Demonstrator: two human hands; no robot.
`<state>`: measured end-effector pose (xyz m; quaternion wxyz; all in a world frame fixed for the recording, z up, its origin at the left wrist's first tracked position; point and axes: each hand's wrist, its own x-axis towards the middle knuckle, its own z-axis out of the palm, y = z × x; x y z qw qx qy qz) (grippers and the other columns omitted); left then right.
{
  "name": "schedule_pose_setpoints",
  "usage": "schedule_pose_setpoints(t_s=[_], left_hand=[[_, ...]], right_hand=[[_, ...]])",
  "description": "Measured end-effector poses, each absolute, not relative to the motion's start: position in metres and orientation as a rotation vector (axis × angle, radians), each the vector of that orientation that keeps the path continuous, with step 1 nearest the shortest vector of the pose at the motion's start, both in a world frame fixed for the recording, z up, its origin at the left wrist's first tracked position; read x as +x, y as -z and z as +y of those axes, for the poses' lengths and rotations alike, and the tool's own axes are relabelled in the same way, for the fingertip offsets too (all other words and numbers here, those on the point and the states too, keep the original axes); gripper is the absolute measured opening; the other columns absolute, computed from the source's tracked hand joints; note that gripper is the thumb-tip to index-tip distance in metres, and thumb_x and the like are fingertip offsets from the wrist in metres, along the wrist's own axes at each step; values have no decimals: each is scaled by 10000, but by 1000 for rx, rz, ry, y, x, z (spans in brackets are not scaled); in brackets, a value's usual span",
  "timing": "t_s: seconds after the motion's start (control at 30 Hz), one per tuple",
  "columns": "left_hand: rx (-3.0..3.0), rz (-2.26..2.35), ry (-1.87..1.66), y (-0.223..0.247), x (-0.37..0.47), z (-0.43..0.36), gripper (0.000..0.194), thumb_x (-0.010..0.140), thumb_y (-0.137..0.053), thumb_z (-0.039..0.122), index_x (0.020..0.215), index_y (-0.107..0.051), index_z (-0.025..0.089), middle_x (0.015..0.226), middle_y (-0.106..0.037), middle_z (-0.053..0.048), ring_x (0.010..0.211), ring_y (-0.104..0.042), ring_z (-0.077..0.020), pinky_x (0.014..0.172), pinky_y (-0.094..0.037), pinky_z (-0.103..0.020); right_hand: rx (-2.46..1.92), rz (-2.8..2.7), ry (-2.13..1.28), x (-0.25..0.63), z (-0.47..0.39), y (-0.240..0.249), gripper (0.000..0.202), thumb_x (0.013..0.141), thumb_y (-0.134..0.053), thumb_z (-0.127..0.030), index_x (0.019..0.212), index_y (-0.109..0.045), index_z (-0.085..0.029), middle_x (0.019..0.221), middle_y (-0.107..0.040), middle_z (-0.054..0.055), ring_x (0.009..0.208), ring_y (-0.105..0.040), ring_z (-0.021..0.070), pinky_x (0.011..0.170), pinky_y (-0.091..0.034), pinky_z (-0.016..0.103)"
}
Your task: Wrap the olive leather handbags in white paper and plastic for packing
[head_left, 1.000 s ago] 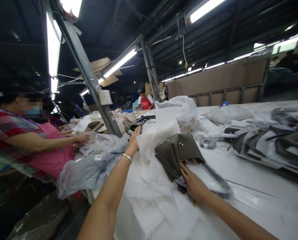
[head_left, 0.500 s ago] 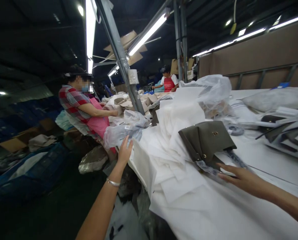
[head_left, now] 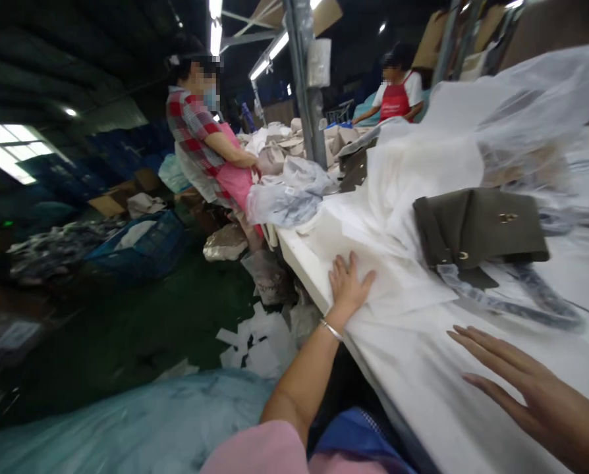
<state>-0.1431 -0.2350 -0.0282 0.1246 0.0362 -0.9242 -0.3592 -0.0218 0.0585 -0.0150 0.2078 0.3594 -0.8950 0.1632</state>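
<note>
Now that your right hand (head_left: 539, 388) has left it, the olive bag (head_left: 482, 230) sits unheld, your left hand (head_left: 348, 291) on white sheets (head_left: 398, 266), both hands' fingers released.

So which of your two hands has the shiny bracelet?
The left hand, spread over the white sheets: a narrow silver bracelet circles its wrist. None shows on the right hand.

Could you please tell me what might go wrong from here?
The left hand is spread on loose white sheets near the edge of the table, so some could slide off; white pieces lie on the floor.
The plastic-wrapped strap of the olive handbag loops out near the open right hand, which might snag it.
</note>
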Motion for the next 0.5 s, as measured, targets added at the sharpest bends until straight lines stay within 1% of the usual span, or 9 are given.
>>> schedule_pose_setpoints(t_s=[0.07, 0.17, 0.23, 0.3, 0.37, 0.4, 0.43, 0.47, 0.5], left_hand=[[99, -2692, 974, 31, -141, -224, 805, 904, -554, 630, 1572, -248, 302, 1663, -140, -125, 1529, -98, -339, 1219, -95, -548], [47, -2675, 787, 34, -137, -209, 771, 943, -450, 649, 1579, -230, 274, 1649, -167, -163, 1513, -153, -378, 1198, -158, -602], [-15, -2663, 759, 35, -136, -203, 727, 963, -458, 584, 1578, -237, 265, 1648, -172, -153, 1513, -157, -375, 1203, -181, -589], [-106, -2623, 786, 35, -131, -201, 693, 977, -490, 457, 1577, -247, 212, 1644, -189, -151, 1519, -149, -349, 1221, -204, -536], [-241, -2541, 894, 37, -120, -208, 629, 977, -491, 310, 1549, -307, 126, 1608, -287, -168, 1517, -183, -311, 1229, -238, -474], [-315, -2485, 1000, 39, -110, -215, 560, 972, -476, 236, 1508, -384, 103, 1564, -378, -167, 1505, -233, -290, 1227, -262, -450], [-462, -2435, 1133, 43, -98, -225, 473, 966, -468, 195, 1432, -499, 117, 1490, -491, -146, 1472, -321, -267, 1211, -306, -425], [-567, -2377, 1316, 50, -83, -239, 396, 970, -449, 174, 1336, -600, 148, 1421, -570, -112, 1413, -427, -236, 1185, -356, -389], [-580, -2305, 1547, 60, -66, -256, 357, 966, -446, 158, 1245, -668, 183, 1350, -633, -75, 1330, -526, -208, 1147, -411, -361]], right_hand=[[1054, -2489, -485, -26, 30, 13, 613, 963, -446, -440, 1553, -291, -383, 1472, -529, 45, 1270, -579, 320, 980, -572, 543], [1146, -2425, -492, -50, -18, 0, 589, 988, -426, -381, 1558, -276, -361, 1487, -510, 69, 1325, -530, 295, 1083, -473, 534], [1199, -2364, -472, -79, -48, -9, 559, 1003, -415, -344, 1549, -296, -333, 1486, -510, 87, 1364, -488, 274, 1137, -395, 522], [1213, -2344, -414, -116, -71, -10, 498, 1014, -386, -350, 1505, -386, -272, 1506, -484, 116, 1412, -424, 281, 1165, -329, 527], [1196, -2365, -329, -150, -84, -1, 490, 1020, -316, -402, 1423, -498, -191, 1506, -473, 161, 1446, -361, 318, 1165, -295, 553], [1187, -2384, -292, -164, -87, 6, 525, 1019, -275, -426, 1392, -530, -158, 1493, -483, 183, 1453, -344, 332, 1162, -290, 560], [1170, -2406, -264, -175, -89, 14, 561, 1016, -246, -442, 1382, -541, -137, 1478, -496, 196, 1457, -335, 337, 1161, -290, 560], [1143, -2431, -247, -182, -89, 23, 581, 1013, -232, -448, 1398, -530, -131, 1473, -502, 196, 1459, -333, 331, 1166, -288, 550], [1110, -2457, -239, -186, -88, 32, 584, 1009, -233, -446, 1431, -501, -142, 1482, -498, 180, 1462, -333, 315, 1176, -283, 533]])
